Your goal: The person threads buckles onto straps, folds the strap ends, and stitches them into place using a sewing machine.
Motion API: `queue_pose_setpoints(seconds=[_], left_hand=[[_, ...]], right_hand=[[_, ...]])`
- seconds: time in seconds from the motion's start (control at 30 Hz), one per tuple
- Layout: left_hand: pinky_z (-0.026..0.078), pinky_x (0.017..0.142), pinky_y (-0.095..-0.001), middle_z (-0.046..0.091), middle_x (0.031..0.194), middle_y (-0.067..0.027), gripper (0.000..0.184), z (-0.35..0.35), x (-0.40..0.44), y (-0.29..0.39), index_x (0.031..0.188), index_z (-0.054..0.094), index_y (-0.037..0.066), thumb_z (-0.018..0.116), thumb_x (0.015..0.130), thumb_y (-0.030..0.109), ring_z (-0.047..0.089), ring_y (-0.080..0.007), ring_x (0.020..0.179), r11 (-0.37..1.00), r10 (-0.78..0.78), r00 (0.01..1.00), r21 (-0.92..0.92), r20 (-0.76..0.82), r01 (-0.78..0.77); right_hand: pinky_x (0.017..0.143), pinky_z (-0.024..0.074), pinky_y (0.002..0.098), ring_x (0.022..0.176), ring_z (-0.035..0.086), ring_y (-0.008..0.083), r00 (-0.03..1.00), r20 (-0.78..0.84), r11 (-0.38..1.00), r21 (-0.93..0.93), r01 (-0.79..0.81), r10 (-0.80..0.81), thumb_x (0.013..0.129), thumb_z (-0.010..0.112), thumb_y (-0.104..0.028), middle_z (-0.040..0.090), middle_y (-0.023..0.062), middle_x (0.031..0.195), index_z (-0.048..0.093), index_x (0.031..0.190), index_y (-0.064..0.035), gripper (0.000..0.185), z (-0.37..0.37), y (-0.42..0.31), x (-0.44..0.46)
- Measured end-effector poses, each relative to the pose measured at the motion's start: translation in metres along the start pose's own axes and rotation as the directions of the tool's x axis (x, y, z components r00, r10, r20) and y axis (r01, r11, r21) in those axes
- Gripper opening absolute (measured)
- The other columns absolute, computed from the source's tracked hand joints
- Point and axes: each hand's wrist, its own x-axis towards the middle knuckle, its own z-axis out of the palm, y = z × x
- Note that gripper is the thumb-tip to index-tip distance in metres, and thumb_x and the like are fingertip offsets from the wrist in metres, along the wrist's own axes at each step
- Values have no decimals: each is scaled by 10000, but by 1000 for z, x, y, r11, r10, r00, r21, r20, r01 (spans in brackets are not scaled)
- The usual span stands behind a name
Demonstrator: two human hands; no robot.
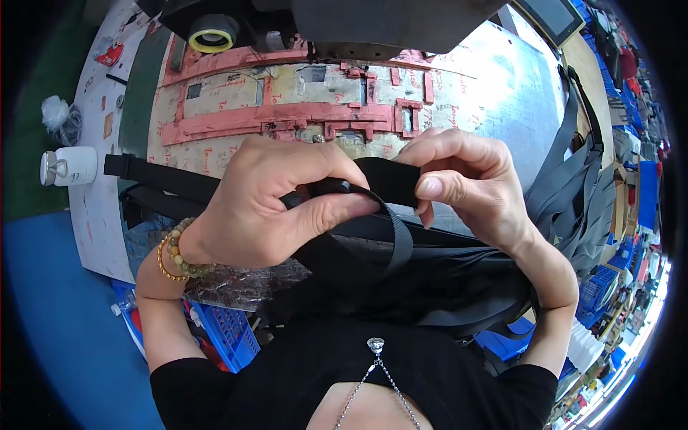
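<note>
A black webbing strap (390,179) runs between my two hands above the table, bent into a loop below them. My left hand (276,197) is closed, pinching the strap between thumb and fingers; a small dark piece shows at its grip, too hidden to name. My right hand (473,175) holds the strap's flat end between thumb and curled fingers. To the left, another length of black strap (165,178) extends past my left wrist. More black straps (459,279) lie heaped at the table's front edge and over my lap.
A dark machine head (380,29) overhangs the table's far side. Red tape strips (287,118) cover the worktop. At left stands a white bottle (75,166). Grey-black straps (573,215) hang at right. A blue basket (228,333) sits below the table's front left.
</note>
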Motion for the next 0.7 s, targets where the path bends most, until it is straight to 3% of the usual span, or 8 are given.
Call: queue_pose_setpoints(seconds=[0.17,0.3,0.5,0.63,0.7], left_hand=[[384,573,-193,610,726,-46,171,5,2,-2,848,621,24,750,742,58,509,-100,599,976,155,983,136,102,-168],[386,596,-199,552,781,-36,258,20,2,-1,934,544,31,744,771,57,503,-93,653,998,34,998,-55,-46,-37],[409,630,-203,495,801,-20,304,14,-1,3,977,479,47,717,792,12,487,-93,672,997,66,992,-34,109,-63],[436,638,-198,537,830,-40,283,7,-4,9,986,492,34,685,793,-40,521,-92,672,993,-109,987,-40,119,114],[442,637,-195,550,837,-47,273,12,-3,7,986,497,29,676,795,-46,532,-92,670,990,-111,991,-76,81,117]], right_hand=[[548,530,210,683,587,149,998,-2,996,57,-67,67,820,708,-46,614,142,956,624,1043,54,259,6,3,3],[544,538,215,660,574,135,999,-19,998,-33,-46,45,808,715,-21,605,131,909,613,1035,56,261,6,5,3],[501,459,157,547,532,53,996,-2,993,-77,94,-95,814,723,-30,604,31,720,629,904,-4,133,6,13,0],[498,443,141,526,509,49,990,-58,985,-126,119,-127,824,692,13,592,21,712,601,833,-9,94,15,10,-6],[497,442,147,525,506,53,988,-62,982,-137,134,-143,822,692,14,592,21,714,601,830,-8,94,17,12,-6]])
